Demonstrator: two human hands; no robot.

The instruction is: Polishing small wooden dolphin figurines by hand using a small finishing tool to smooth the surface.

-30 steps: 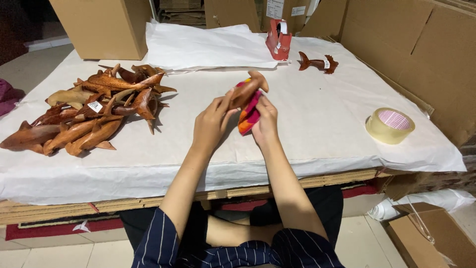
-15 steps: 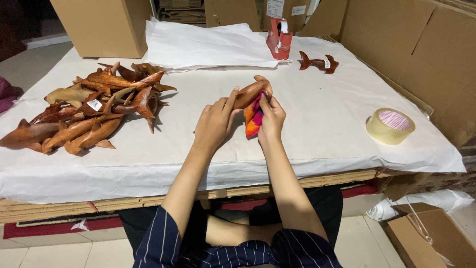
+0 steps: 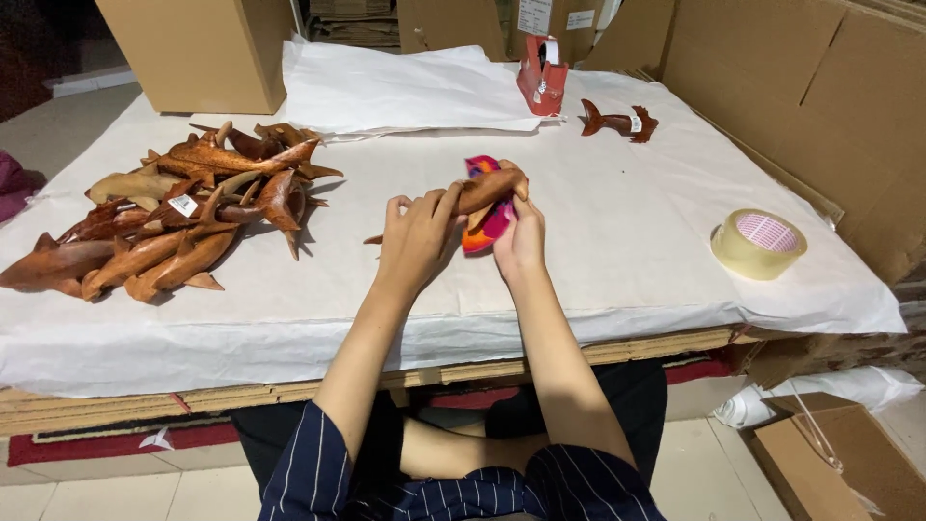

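White paper (image 3: 598, 251) is bearing a wooden dolphin (image 3: 487, 188), being gripped lengthwise by left hand (image 3: 420, 236), cloth (image 3: 490, 220) being pinched under it by right hand (image 3: 519, 241).

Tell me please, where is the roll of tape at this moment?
In the head view the roll of tape lies flat on the white paper at the table's right side, near the front edge, well right of the right hand and apart from it.

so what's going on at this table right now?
A seated person holds a carved wooden fish over the paper-covered table. The left hand grips its body; the right hand presses a pink-and-orange cloth against it. A pile of similar wooden carvings lies to the left, a tape roll to the right, and a red tape dispenser farther back.
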